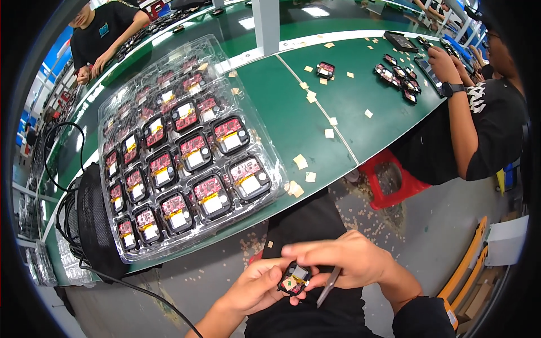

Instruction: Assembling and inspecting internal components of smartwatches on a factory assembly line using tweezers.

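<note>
Low in front of my body, above my lap, my left hand [256,286] grips a small black device housing [302,285] between thumb and fingers. Its open side faces up, showing a grey block and red circuitry; a tan square paper piece [289,283] with a green mark lies over part of it. My right hand [358,259] reaches across the housing, its extended fingers at the far rim and others by the near side. A slim metal tool [329,287] is held in this hand and points downward; its exact kind is unclear.
On the green table [270,112] a clear plastic tray [276,169] holds several black housings with red boards. Tan paper squares [300,162] are scattered about. A black mesh bag [93,219] and cable stand left. A red stool [389,180] and a co-worker [479,124] are right.
</note>
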Available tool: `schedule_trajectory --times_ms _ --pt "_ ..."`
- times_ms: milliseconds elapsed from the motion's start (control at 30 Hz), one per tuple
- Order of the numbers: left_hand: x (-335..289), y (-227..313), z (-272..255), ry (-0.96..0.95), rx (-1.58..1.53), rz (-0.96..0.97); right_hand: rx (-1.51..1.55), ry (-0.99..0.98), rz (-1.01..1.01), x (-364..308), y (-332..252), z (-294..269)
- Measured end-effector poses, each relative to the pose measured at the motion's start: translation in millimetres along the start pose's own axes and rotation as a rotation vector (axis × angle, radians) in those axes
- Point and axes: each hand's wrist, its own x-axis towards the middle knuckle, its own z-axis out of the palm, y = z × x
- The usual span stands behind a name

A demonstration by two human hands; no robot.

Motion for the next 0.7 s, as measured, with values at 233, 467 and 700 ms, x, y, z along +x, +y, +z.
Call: schedule_trajectory --times_ms 233,467,700 --pt "3.8 -10.0 11.9 0.270 0.040 0.462 -0.211 0.174 0.281 -1.6 -13.7 11.2" --pt "4.0 -20.2 12.0 0.411 0.071 0.511 -0.755 0.266 -0.032 -10.2 0.7 37.4" --pt "2.6 -26.7 7.8 0.426 0.178 0.517 -0.816 0.295 -0.132 -14.6 8.0 42.4"
